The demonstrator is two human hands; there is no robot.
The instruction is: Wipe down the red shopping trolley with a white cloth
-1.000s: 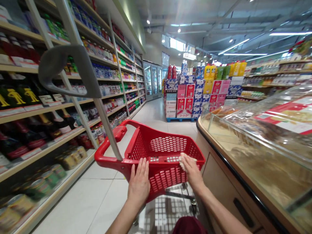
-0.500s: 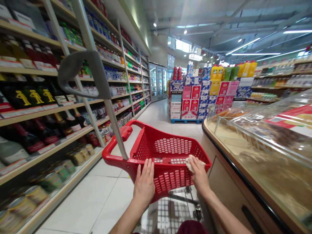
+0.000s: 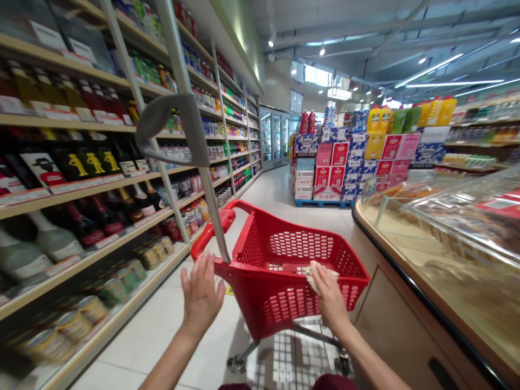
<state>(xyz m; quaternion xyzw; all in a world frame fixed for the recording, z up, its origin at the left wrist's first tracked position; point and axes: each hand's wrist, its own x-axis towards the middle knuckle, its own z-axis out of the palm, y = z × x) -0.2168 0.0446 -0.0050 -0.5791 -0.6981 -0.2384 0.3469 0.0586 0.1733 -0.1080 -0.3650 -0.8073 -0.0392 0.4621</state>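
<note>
In front of me stands a red plastic shopping cart (image 3: 280, 314) with perforated basket walls. My right hand (image 3: 330, 295) presses a pale, crumpled cloth (image 3: 313, 276) against the rim of the near wall, toward the basket's right end. My left hand (image 3: 202, 298) is open, fingers raised and apart, just below the cart's red handle (image 3: 209, 233) at the left corner. Whether its fingertips touch the red frame I cannot tell. A metal pole with a grey loop grip (image 3: 195, 130) rises in front of the shelves, seemingly from the handle corner.
Shelves of bottles and cans (image 3: 101, 179) line the left side. A display counter (image 3: 390, 254) with clear covers and packaged food stands close on the right. Stacked drink boxes (image 3: 325, 168) sit on a blue pallet ahead, with glass-door fridges (image 3: 276, 135) beyond.
My left hand has left the near rim and moved left toward the handle corner. The right hand with the cloth has slid slightly left along the rim. The view has shifted a little left.
</note>
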